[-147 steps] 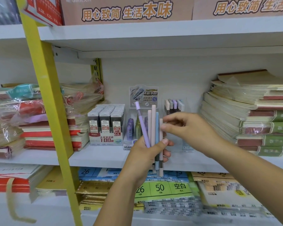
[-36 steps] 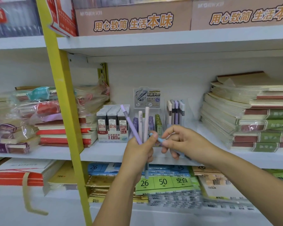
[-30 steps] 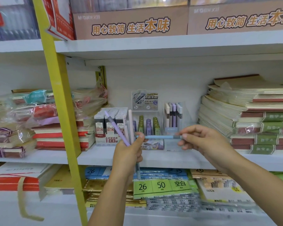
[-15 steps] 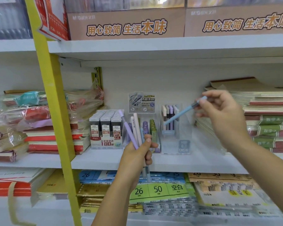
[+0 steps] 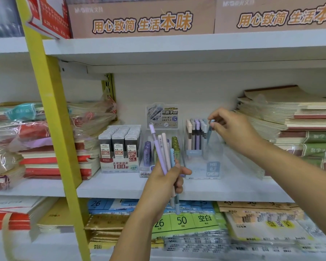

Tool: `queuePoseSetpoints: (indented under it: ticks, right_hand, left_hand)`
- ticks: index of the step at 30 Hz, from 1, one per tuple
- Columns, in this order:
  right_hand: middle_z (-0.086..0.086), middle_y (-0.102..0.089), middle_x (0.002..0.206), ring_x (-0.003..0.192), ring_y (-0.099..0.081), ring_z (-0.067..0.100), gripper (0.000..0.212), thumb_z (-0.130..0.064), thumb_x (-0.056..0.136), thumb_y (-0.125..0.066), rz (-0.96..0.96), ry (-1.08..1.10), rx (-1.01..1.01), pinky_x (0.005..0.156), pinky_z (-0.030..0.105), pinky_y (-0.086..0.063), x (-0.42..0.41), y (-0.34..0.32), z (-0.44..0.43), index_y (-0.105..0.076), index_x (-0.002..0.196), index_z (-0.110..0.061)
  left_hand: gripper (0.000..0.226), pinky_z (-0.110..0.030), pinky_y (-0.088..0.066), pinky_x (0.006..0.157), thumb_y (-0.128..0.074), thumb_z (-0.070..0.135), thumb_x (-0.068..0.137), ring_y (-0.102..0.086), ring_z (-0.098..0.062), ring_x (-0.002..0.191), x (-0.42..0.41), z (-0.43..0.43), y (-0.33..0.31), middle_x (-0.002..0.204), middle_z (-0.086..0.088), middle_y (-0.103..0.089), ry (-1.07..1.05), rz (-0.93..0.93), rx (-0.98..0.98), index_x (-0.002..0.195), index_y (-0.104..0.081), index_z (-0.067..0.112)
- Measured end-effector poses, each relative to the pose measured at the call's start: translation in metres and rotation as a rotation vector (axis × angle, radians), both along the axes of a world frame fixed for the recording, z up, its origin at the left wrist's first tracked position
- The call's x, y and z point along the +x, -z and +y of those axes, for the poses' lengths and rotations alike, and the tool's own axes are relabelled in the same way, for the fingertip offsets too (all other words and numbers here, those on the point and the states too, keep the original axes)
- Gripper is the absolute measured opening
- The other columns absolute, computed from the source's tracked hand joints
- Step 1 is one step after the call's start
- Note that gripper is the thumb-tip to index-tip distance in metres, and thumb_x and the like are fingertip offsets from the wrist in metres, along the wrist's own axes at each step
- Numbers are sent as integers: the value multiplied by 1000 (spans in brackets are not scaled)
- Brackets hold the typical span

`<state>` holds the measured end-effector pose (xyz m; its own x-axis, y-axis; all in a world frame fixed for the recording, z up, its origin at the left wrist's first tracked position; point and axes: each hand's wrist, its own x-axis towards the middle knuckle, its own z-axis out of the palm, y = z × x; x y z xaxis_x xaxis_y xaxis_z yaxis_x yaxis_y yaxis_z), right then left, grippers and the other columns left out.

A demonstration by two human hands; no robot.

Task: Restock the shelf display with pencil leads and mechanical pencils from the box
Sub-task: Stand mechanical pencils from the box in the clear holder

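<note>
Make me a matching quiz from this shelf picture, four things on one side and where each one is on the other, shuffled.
1 blue pencil
2 purple pencil
3 lead boxes
4 notebook stack

A gripped in the left hand
B right end of the shelf
C pinched by the right hand at the clear holder
D standing left of both hands

Pairs: 1-C, 2-A, 3-D, 4-B
</note>
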<state>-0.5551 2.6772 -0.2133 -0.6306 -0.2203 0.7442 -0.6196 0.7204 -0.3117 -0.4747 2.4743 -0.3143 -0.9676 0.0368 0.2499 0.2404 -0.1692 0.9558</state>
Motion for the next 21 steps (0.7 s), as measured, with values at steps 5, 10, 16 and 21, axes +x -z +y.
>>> queuePoseSetpoints:
  ticks: [5, 10, 16, 21]
  right_hand:
    - [-4, -62, 85, 80, -62, 16, 12, -9, 91, -61, 3, 8, -7, 73, 25, -46, -6, -1, 1, -62, 102, -14]
    - [0, -61, 88, 82, -59, 15, 13, -11, 92, -61, 11, 50, -14, 76, 28, -47, -7, -4, 1, -58, 104, -10]
    - [6, -67, 90, 84, -61, 22, 9, -10, 90, -63, 9, 61, 8, 78, 36, -50, -8, -10, 2, -61, 98, -7]
    - [5, -68, 89, 85, -61, 19, 7, -12, 89, -65, -10, 76, 35, 73, 26, -44, -14, -9, 3, -63, 95, -9]
  left_hand:
    - [28, -22, -48, 59, -53, 24, 102, -54, -10, 58, -1, 4, 2, 79, -11, -68, -2, -26, -11, 92, -78, 20]
    - [21, -24, -51, 61, -51, 20, 103, -59, -11, 63, -3, 8, 0, 92, -1, -77, 0, -41, 17, 111, -66, 8]
    - [15, -23, -54, 61, -52, 19, 102, -68, -10, 70, -2, 11, -1, 105, 4, -77, 8, -41, 30, 114, -61, 15]
    - [13, -23, -54, 60, -57, 20, 99, -70, -11, 72, -4, 13, 0, 103, 2, -77, 22, -46, 38, 109, -65, 20]
